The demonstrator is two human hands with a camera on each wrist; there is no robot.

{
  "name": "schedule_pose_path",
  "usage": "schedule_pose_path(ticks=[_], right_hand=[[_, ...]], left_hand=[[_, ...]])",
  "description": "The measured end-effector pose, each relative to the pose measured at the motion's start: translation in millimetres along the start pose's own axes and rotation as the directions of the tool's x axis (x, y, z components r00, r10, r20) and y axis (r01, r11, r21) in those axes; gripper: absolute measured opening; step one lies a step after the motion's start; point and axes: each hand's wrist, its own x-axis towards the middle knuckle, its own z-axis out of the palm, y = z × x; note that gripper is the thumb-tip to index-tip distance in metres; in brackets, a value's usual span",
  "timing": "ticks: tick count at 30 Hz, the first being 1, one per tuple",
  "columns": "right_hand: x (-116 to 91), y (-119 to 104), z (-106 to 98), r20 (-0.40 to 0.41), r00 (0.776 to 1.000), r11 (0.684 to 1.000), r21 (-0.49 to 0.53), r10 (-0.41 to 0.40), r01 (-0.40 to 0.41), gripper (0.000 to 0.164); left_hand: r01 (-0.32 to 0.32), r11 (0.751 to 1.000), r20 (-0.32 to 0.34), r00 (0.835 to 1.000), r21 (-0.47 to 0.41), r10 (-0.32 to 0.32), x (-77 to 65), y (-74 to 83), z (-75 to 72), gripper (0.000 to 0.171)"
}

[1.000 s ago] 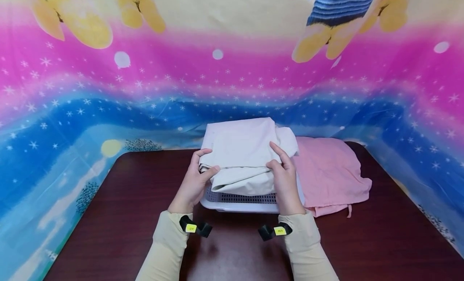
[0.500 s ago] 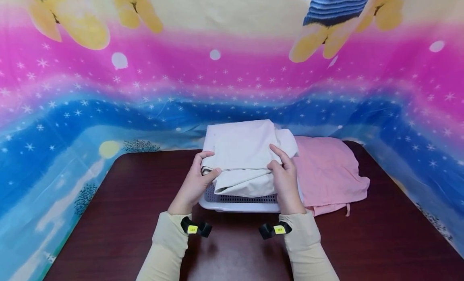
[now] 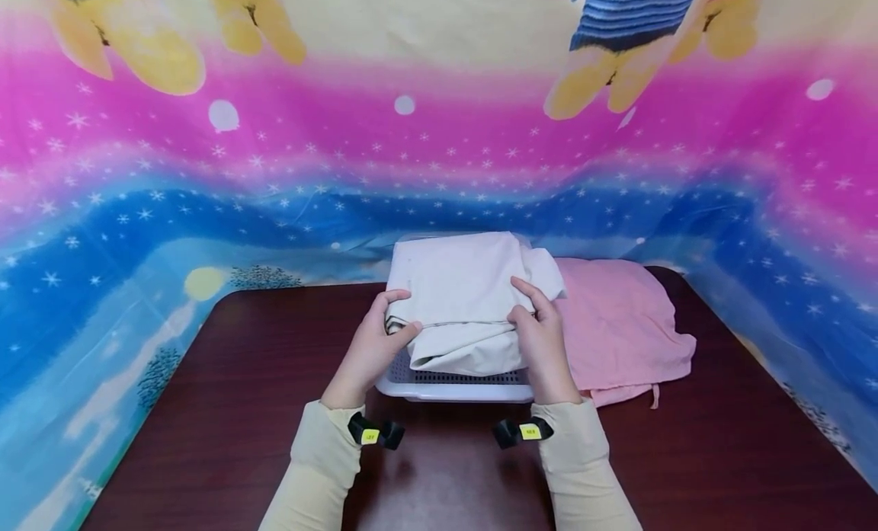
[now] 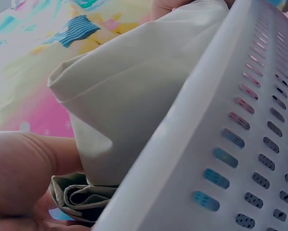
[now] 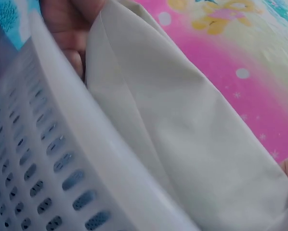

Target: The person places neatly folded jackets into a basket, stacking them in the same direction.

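Observation:
A folded off-white cloth (image 3: 456,279), thick and in several layers, lies over the white plastic basket (image 3: 449,392). My left hand (image 3: 373,344) grips its left side, thumb on the near fold and fingers at the edge. On the opposite side my right hand (image 3: 542,337) pinches it, thumb and index finger on top. In the left wrist view the cloth's rolled layers (image 4: 86,195) show beside the left hand (image 4: 23,173), close by the basket's rim (image 4: 182,115). The right wrist view shows a smooth face of the cloth (image 5: 168,110) rising past the rim.
A pink cloth (image 3: 620,325) with a thin tie lies on the dark wooden table (image 3: 274,363), right of the basket. Behind the table hangs a colourful printed curtain (image 3: 439,150). The basket's walls are slotted.
Both hands have lowered the folded cloth slightly toward the basket and nearer to me, and more of the basket's far rim shows. The grip is the same.

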Motion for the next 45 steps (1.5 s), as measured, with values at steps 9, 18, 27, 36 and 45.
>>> schedule_pose_path(ticks=[9,18,27,36,45], right_hand=[[2.4,2.2,-10.1,0.133,0.991,0.998,-0.067,0.021,-0.012,0.065],[3.1,6.6,-15.9,0.217,0.975,0.986,-0.166,0.047,-0.011,0.065],[5.6,12.6,-14.5,0.269,0.960,0.978,-0.205,0.078,-0.022,0.067],[10.2,17.6,-11.6,0.324,0.944,0.967,-0.253,0.056,0.029,0.067],[10.6,22.4,-8.9,0.374,0.922,0.945,-0.325,0.101,0.029,0.072]], left_hand=[[0.005,0.979,0.011,1.000,0.202,-0.007,-0.4,4.5,0.5,0.052],[-0.007,0.941,0.030,1.000,0.337,-0.003,2.6,9.0,5.6,0.051],[0.018,0.931,0.010,1.000,0.364,-0.023,2.7,10.6,10.8,0.057],[-0.017,0.929,0.030,1.000,0.369,0.007,-1.9,13.6,12.5,0.066],[-0.102,0.905,0.071,0.994,0.412,0.080,-6.3,10.0,14.6,0.072]])
